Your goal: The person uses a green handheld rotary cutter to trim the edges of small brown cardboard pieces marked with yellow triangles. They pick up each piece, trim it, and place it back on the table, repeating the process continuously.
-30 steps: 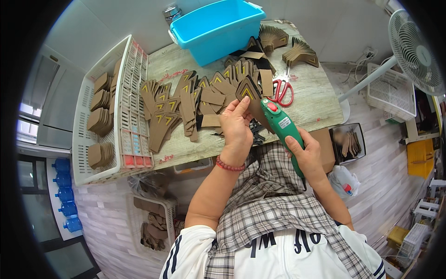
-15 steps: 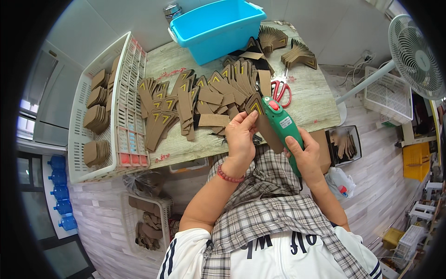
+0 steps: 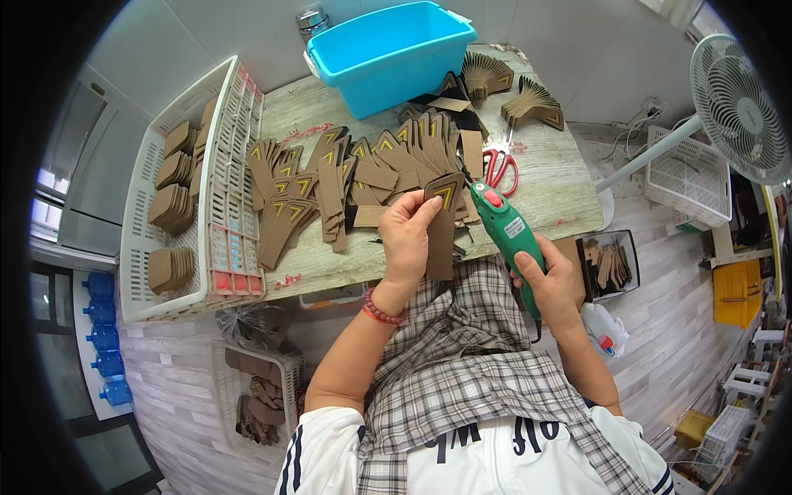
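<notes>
My left hand [image 3: 406, 235] pinches the edge of a brown fabric strip [image 3: 442, 235] that bears a yellow chevron near its rounded top. The strip hangs over the table's front edge. My right hand [image 3: 549, 276] is wrapped round a green handheld electric cutter [image 3: 513, 231] with a red button; its head points up and left, just right of the strip and apart from it. Behind them, many similar brown strips [image 3: 330, 177] with chevrons lie in overlapping heaps. Red-handled scissors [image 3: 501, 172] rest on the table beyond the cutter's head.
A blue tub [image 3: 388, 62] stands at the table's back. On the left, a white plastic crate [image 3: 210, 177] holds stacks of brown pieces. Fanned strips [image 3: 532, 106] lie at the back right, with a white fan [image 3: 738, 107] beyond. An open box [image 3: 615, 256] is at the right.
The strip has swung to hang nearly vertical as my left hand moved slightly left. My right hand has shifted the cutter a little down and right, opening a gap between them.
</notes>
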Demonstrator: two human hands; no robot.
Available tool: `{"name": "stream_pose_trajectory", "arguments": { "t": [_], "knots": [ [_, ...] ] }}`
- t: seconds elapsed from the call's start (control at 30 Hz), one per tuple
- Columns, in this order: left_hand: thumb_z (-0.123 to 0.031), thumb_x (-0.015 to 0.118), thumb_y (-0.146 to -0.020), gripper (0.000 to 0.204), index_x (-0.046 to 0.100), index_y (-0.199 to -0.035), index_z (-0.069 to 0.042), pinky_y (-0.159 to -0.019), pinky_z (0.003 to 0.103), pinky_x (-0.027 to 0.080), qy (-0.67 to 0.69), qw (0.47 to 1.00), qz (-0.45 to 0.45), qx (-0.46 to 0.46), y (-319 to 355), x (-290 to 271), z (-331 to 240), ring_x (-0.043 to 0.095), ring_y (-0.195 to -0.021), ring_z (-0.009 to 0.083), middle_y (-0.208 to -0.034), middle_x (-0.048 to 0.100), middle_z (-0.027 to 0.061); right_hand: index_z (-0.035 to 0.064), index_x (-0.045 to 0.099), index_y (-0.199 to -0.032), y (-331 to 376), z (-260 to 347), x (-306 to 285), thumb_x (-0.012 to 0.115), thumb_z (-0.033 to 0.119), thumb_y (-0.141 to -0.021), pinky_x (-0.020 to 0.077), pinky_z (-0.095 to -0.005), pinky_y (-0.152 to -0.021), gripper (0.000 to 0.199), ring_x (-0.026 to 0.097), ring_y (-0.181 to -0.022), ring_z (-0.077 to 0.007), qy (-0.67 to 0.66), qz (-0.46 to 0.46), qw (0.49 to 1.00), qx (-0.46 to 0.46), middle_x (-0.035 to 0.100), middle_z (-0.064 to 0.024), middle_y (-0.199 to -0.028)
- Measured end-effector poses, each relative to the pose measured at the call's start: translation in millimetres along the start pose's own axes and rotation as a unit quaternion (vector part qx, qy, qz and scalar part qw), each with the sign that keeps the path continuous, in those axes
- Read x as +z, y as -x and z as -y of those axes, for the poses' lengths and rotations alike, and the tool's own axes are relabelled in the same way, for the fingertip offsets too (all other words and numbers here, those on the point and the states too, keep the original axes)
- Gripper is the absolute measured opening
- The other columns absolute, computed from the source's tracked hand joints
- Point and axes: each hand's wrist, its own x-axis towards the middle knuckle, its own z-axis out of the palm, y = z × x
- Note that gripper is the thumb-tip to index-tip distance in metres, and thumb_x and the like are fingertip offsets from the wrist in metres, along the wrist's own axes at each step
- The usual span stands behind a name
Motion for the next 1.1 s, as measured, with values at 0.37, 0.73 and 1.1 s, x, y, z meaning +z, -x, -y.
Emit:
{"name": "stream_pose_trajectory", "arguments": {
  "t": [0.37,0.73,1.1],
  "knots": [
    [-0.008,0.061,-0.092,0.011,0.064,-0.094,0.002,-0.063,0.017,0.045,-0.191,0.977,0.075,0.058,-12.9,-23.2,-28.1,0.056,-0.071,0.0031,-0.083,0.065,-0.0003,-0.0018,0.059,-0.117,3.7,4.3,-6.2,0.067,0.021,-0.089,0.0449,-0.0211,-0.056,0.037,0.053,-0.061,-0.0056,0.015,0.036,0.999,0.012,0.060,-0.0012,-0.078],
    [-0.006,0.069,-0.084,0.010,0.066,-0.090,0.002,-0.060,0.018,0.041,-0.303,0.937,0.159,0.064,-30.4,-43.8,-50.4,0.052,-0.069,0.0019,-0.078,0.063,-0.0021,-0.0026,0.059,-0.113,4.4,12.5,-14.8,0.064,0.025,-0.091,0.0458,-0.0220,-0.057,0.036,0.054,-0.063,-0.0077,0.055,0.098,0.992,0.050,0.060,-0.0034,-0.076],
    [-0.008,0.070,-0.085,0.012,0.067,-0.090,0.003,-0.060,0.018,0.041,-0.314,0.933,0.173,0.027,-36.1,-47.6,-49.2,0.051,-0.069,0.0020,-0.078,0.063,-0.0027,-0.0014,0.059,-0.118,2.2,10.2,-21.6,0.068,0.023,-0.088,0.0477,-0.0211,-0.057,0.040,0.056,-0.063,-0.0061,0.068,0.109,0.989,0.074,0.062,-0.0026,-0.084]
  ]
}}
